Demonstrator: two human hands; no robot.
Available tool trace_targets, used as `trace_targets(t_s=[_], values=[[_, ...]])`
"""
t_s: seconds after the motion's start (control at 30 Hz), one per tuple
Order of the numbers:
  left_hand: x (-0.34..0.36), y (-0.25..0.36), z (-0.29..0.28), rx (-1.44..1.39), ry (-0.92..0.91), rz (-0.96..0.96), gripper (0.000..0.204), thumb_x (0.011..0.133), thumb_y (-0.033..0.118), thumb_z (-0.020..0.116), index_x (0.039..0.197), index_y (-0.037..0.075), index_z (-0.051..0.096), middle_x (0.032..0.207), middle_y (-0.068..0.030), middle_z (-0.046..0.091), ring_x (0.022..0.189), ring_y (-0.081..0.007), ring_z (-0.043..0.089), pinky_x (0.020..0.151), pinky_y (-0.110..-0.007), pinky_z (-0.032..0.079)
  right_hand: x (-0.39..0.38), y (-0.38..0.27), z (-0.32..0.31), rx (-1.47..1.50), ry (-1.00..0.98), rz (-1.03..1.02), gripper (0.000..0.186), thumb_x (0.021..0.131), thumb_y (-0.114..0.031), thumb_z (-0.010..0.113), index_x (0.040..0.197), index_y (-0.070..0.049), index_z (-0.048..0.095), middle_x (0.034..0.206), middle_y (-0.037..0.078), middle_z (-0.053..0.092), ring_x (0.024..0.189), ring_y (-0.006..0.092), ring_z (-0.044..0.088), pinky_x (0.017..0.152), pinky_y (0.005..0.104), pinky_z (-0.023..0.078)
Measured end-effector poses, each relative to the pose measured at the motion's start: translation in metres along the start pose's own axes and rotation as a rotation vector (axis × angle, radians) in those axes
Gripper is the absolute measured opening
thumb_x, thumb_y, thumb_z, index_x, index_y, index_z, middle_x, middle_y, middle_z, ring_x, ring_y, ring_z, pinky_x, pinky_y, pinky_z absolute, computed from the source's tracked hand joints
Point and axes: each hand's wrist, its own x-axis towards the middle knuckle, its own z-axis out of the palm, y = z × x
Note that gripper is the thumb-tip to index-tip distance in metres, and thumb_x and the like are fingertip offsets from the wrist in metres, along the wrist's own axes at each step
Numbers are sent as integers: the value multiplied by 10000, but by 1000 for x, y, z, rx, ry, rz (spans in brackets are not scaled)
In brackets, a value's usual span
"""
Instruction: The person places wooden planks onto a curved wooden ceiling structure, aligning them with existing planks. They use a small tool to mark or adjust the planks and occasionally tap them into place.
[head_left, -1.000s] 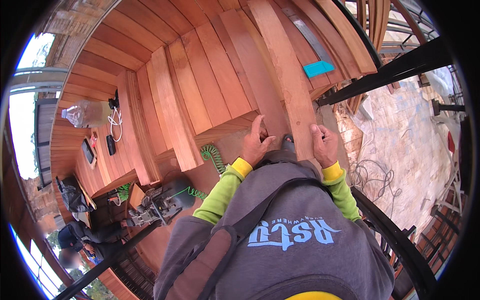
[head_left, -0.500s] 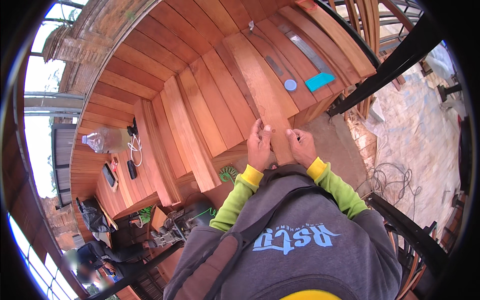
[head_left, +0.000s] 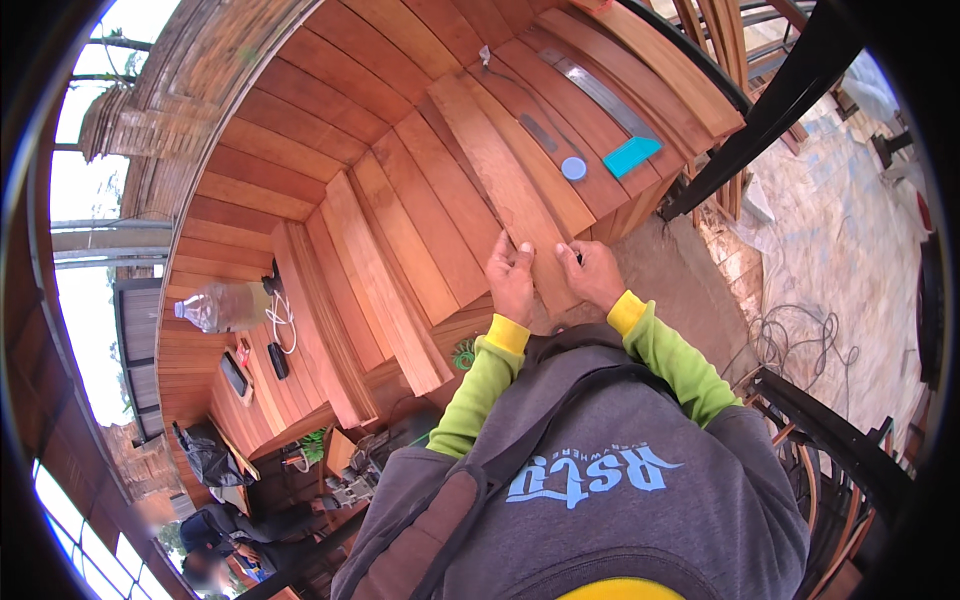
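Note:
A long reddish-brown wooden board lies across the plank surface, its near end close to my waist. My left hand grips its left edge, thumb on top and fingers bent at the side. On the opposite edge my right hand holds the same end, thumb on the wood and fingers curled. A small dark spot shows by the right fingers; I cannot make out what it is. Beyond the right hand lie a blue round disc, a dark flat strip and a square with a metal blade and teal handle.
More loose boards lie to the left. Farther left are a clear plastic bottle, a white cable and a phone. A black metal post slants at right. Dark cable coils on the floor. Another person is at lower left.
Both hands have shifted slightly away from me, still gripping the board's near end. The whole view has turned a little, so the surroundings sit differently in the picture.

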Motion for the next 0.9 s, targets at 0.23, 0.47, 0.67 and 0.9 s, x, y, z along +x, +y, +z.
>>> trace_targets(t_s=[0.23,0.47,0.67,0.9], values=[[5,-8,-4,-44,49,-66,458,900,-6,548,1335,-67,417,1107,-100,622,930,-121,584,816,-264,484,-31,-3,-39,18,-132,-28,326,851,-296,610,813,27,639,691,200,627,651,357,617,630,404,489],[9,-20,-14,65,101,-91,507,878,51,610,1340,-28,417,937,-82,661,758,-120,630,575,-257,535,-68,16,-33,80,-162,75,234,820,-196,658,840,35,629,720,191,628,677,304,623,603,388,462],[8,-1,-4,249,101,-240,503,874,58,610,1336,-39,437,872,-87,638,663,-143,610,453,-275,498,-74,27,-21,234,-109,205,258,826,-214,662,751,31,635,593,145,589,546,246,588,546,368,444],[12,-9,-3,324,115,-246,489,876,67,607,1310,-65,424,832,-78,606,603,-156,609,431,-306,527,-76,49,0,388,-78,294,217,835,-186,650,770,21,655,554,89,589,499,171,563,520,326,448]])
